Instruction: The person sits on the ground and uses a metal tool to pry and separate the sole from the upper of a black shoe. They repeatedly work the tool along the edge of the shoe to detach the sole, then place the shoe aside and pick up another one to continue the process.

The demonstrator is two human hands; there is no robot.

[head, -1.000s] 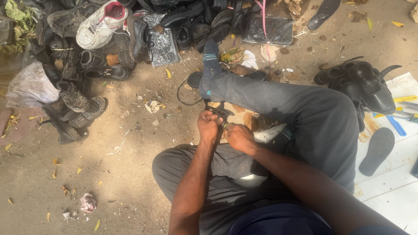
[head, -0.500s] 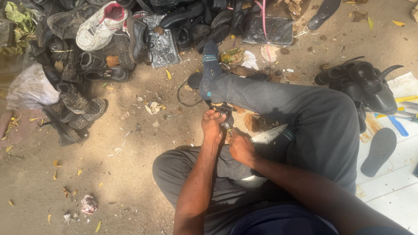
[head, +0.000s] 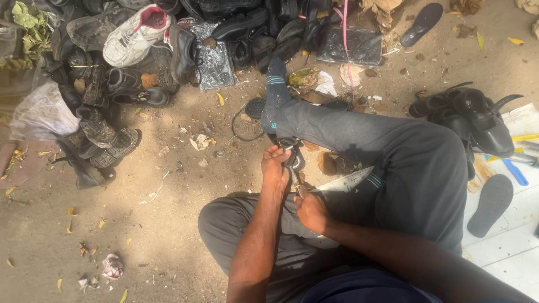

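Both hands closed | left hand (head: 275, 165) grips black sandal (head: 293, 156); right hand (head: 311, 212) grips blade (head: 343, 182)

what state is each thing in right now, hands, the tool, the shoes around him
left hand: closed around the metal tool
right hand: gripping the tool's lower end
knife: lying flat beside the leg
white sneaker: on its side atop the shoe pile
black sandals: heaped together
loose sole: flat on the white board
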